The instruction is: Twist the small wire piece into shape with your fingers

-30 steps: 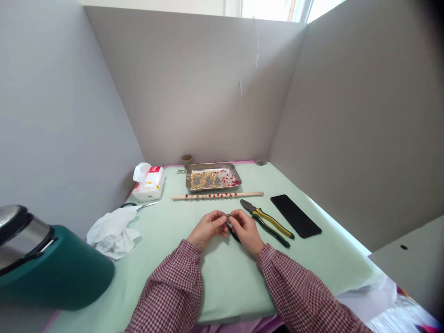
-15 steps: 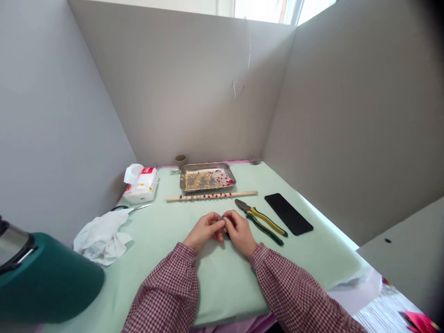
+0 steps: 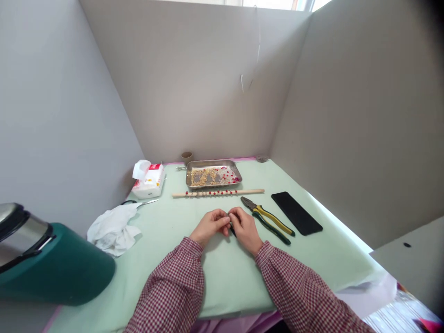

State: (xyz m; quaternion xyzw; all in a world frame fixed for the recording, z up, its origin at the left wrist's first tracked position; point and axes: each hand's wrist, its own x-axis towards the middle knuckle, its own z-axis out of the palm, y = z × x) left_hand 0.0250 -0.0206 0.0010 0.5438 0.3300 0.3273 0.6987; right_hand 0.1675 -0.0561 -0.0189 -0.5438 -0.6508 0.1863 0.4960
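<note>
My left hand [image 3: 211, 225] and my right hand [image 3: 245, 229] meet at the fingertips above the green cloth, both pinched closed. Whatever lies between the fingertips is too small and covered to name; a bit of something dark shows under my right fingers. Just right of my hands lie pliers [image 3: 268, 219] with yellow and green handles, jaws pointing away. Beyond my hands a wooden stick [image 3: 248, 191] lies crosswise, with several small red beaded pieces along it. Behind the stick stands a metal tray [image 3: 214, 184] of gold, clear and red beads.
A black phone-like slab [image 3: 296, 213] lies right of the pliers. At left are a green flask [image 3: 65, 266], crumpled white tissue [image 3: 114, 229], scissors [image 3: 147, 202] and a tissue pack [image 3: 150, 181]. A small cup [image 3: 187, 157] stands behind the tray. Grey partitions [image 3: 194, 83] enclose the table.
The view has shifted, so the table things appear a little further right and more of the flask shows. My hands stay together in the same pinch.
</note>
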